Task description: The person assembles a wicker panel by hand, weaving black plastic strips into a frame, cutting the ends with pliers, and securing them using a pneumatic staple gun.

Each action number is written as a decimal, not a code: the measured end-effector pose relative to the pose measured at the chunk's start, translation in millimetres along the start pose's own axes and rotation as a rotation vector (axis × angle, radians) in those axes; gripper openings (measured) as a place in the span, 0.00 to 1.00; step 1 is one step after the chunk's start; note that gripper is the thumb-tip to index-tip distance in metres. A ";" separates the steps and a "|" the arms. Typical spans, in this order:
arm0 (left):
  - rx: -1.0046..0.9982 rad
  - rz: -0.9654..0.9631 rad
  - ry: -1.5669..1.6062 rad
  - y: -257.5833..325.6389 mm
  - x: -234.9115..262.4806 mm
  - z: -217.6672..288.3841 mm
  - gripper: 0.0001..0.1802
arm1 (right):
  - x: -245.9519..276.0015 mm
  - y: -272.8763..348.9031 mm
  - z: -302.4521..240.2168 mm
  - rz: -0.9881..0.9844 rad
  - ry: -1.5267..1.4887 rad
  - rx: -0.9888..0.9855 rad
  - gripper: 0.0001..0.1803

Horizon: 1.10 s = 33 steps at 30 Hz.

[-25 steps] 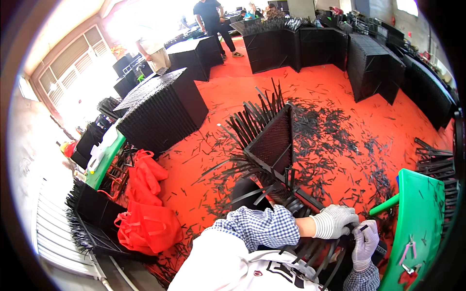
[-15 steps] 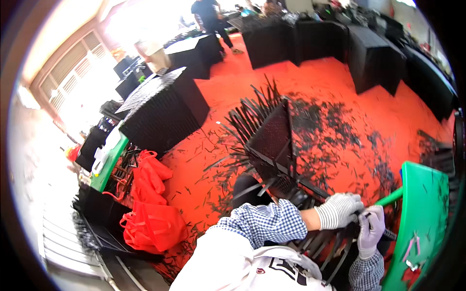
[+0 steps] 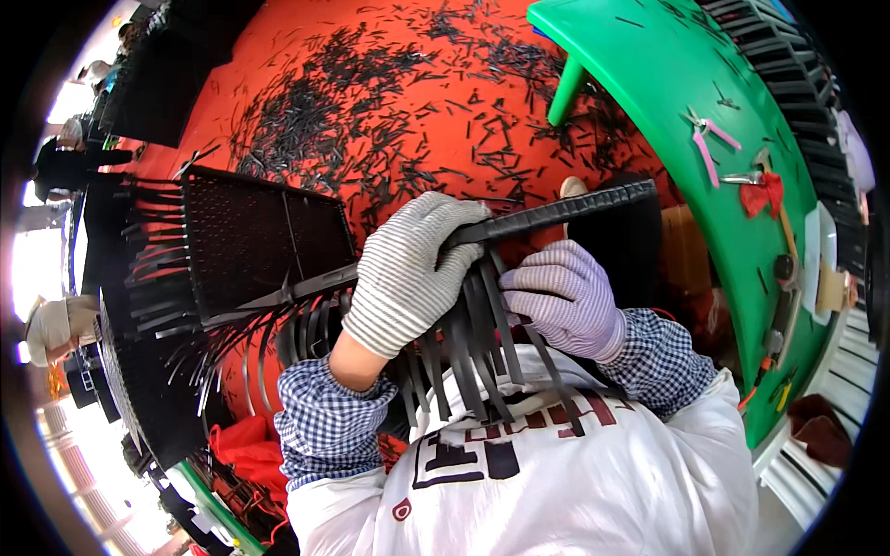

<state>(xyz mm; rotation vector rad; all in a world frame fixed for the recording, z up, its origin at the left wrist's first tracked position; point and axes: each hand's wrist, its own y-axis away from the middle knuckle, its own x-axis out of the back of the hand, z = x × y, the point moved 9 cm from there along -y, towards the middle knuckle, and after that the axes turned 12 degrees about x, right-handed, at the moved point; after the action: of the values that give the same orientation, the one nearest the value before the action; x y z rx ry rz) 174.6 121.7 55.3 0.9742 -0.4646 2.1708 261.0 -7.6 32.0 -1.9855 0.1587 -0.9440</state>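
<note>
A black woven basket-like frame (image 3: 250,241) with loose strips along its edges lies tilted across my lap. My left hand (image 3: 408,269), in a white-and-grey striped glove, is closed round its long rim bar (image 3: 575,209), which is wrapped in black strip. Several loose black strips (image 3: 468,343) hang below the bar toward my shirt. My right hand (image 3: 561,298), in a pale striped glove, is just under the bar with its fingers bent and pressed together at one of these strips. The fingertips are partly hidden among the strips.
On the green table (image 3: 640,56) to the right lie pink-handled pliers (image 3: 709,146), a red cloth (image 3: 762,195) and a hammer-like tool (image 3: 785,269). Black scraps (image 3: 324,102) litter the red floor. A red bag (image 3: 250,454) is at the lower left, and people work at the far left.
My view has turned toward the right and down, so the green table and my lap show larger. My left hand now grips the wrapped bar, and my hands are farther apart.
</note>
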 end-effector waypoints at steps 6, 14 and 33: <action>0.034 -0.002 0.020 4.9 -3.1 6.1 0.21 | -8.3 7.5 -8.0 -0.028 0.011 0.059 0.20; 0.110 0.089 0.040 1.7 0.6 -0.7 0.18 | -2.2 0.9 -1.2 -0.011 -0.015 0.026 0.18; -0.057 0.137 -0.020 14.4 -3.0 3.5 0.15 | 11.4 -73.9 30.8 0.040 -0.287 -0.099 0.08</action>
<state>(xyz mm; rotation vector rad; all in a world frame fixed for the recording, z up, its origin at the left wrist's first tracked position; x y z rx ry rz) 167.5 108.4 54.8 0.9581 -0.6156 2.2583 271.8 51.2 86.4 -2.1766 0.0842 -0.6273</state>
